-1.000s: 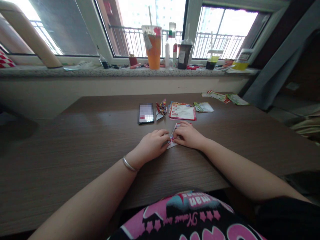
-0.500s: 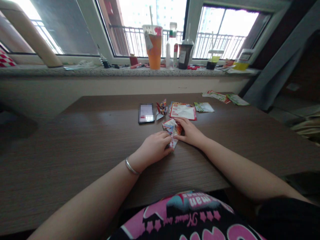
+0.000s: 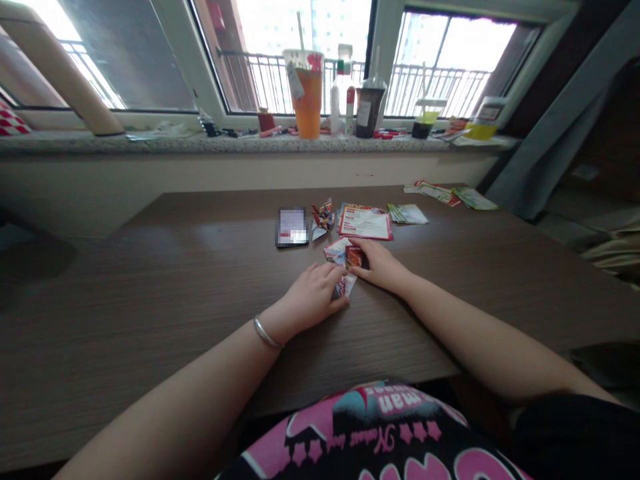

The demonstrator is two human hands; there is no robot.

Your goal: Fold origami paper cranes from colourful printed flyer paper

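Between my hands a colourful printed paper (image 3: 346,284), folded into a small shape, lies on the wooden table (image 3: 200,333). My left hand (image 3: 315,290), with a silver bangle at its wrist, holds the near left part, fingers on top and thumb at the lower edge. From the right, my right hand (image 3: 377,263) grips the upper part, index finger and thumb around a red-brown flap. Parts of the paper are hidden under my fingers. Just beyond it stands a folded paper figure (image 3: 323,217), beside a phone (image 3: 292,227) with a blurred screen.
A stack of printed sheets (image 3: 365,223) lies past my right hand, with green-white leaflets (image 3: 408,214) beside it and more leaflets (image 3: 475,199) at the far right corner. Drink cups, including a tall orange one (image 3: 308,100), and bottles line the windowsill (image 3: 240,145).
On the paper's right side a flap has turned over, so a red-brown printed face shows beside my right fingers. My left fingers have shifted slightly to the right.
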